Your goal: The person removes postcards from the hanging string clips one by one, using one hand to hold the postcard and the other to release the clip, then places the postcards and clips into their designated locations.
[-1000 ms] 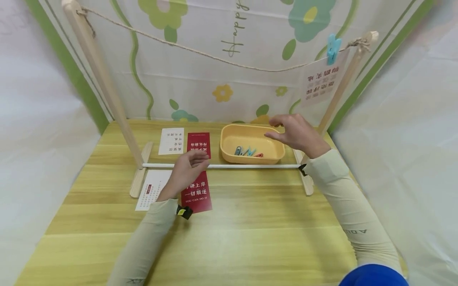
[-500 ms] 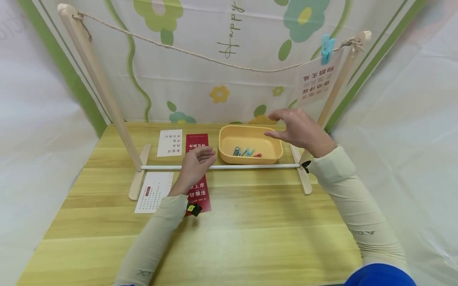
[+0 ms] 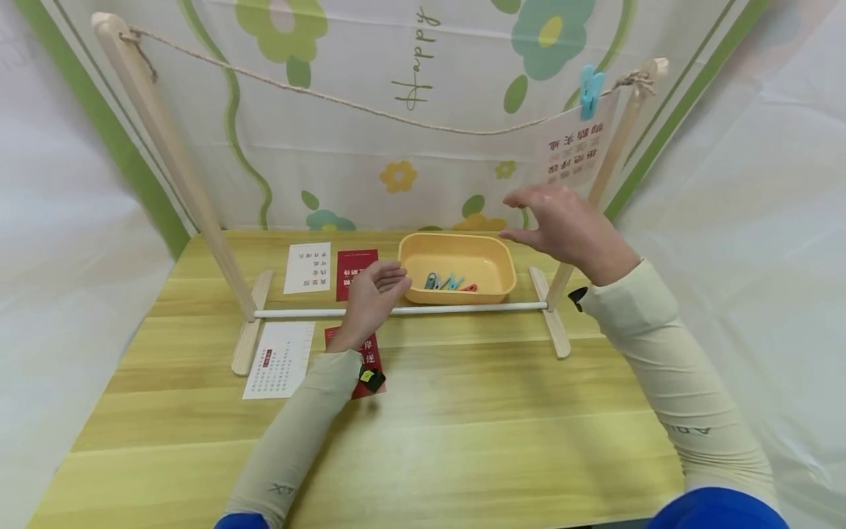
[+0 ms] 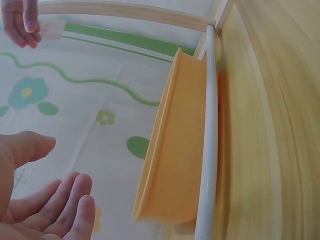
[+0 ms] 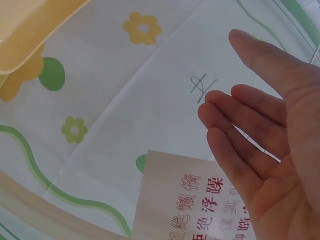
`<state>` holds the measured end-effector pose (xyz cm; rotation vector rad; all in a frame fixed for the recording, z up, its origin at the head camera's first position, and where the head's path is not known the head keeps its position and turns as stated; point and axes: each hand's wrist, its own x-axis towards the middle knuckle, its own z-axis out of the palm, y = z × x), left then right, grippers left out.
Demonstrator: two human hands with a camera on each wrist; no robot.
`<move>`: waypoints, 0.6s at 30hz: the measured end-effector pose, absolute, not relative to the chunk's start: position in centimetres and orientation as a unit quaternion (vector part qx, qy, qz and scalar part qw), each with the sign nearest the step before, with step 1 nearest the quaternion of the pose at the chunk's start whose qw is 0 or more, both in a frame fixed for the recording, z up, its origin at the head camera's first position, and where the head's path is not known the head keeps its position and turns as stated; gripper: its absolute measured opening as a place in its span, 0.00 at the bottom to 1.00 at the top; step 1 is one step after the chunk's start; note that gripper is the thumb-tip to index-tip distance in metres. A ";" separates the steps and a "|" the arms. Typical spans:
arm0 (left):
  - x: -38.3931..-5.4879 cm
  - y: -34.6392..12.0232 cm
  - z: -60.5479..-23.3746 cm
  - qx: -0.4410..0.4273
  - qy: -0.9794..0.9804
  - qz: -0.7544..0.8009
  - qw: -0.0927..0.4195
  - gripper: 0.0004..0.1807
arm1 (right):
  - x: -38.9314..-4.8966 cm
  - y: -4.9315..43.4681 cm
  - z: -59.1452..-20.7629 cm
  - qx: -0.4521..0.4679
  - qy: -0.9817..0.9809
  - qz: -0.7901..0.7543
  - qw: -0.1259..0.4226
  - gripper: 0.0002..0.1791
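Note:
My left hand (image 3: pixel 374 300) hovers by the left end of the yellow basin (image 3: pixel 456 297), its fingers loosely bent and holding nothing. Below it lies a red card (image 3: pixel 370 360), partly hidden by the wrist. To the right of the basin and higher up, my right hand (image 3: pixel 568 228) is raised with thumb and fingers apart, nothing between them. Several small clothespins (image 3: pixel 452 282) lie in the basin. A blue clothespin (image 3: pixel 590 92) clips a printed card (image 3: pixel 576 147) to the twine, just above the right hand; the right wrist view shows this card (image 5: pixel 185 200) near the fingers.
Twine (image 3: pixel 317 95) sags between two wooden posts (image 3: pixel 172 158), joined low down by a white rod (image 3: pixel 463 309). White cards (image 3: pixel 308 268) (image 3: pixel 280 360) and another red card (image 3: pixel 353 272) lie on the left of the wooden table (image 3: pixel 463 441). A flowered cloth (image 3: pixel 396 44) hangs behind.
My left hand has moved right, from over the red cards towards the basin. The right hand has risen slightly and moved a little right, nearer the hanging card. The head view has shifted slightly.

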<state>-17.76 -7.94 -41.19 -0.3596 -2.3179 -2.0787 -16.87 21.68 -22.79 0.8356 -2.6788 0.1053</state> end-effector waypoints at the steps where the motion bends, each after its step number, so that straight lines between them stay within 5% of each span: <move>1: -17.9 -7.8 -41.1 -0.118 -0.739 -0.663 0.009 0.24 | -16.8 21.7 -22.6 0.292 -0.941 0.036 0.168 0.25; 18: -19.2 -4.0 -40.4 -0.151 -0.716 -0.679 0.066 0.21 | -15.9 22.1 -19.7 0.322 -0.917 0.045 0.231 0.21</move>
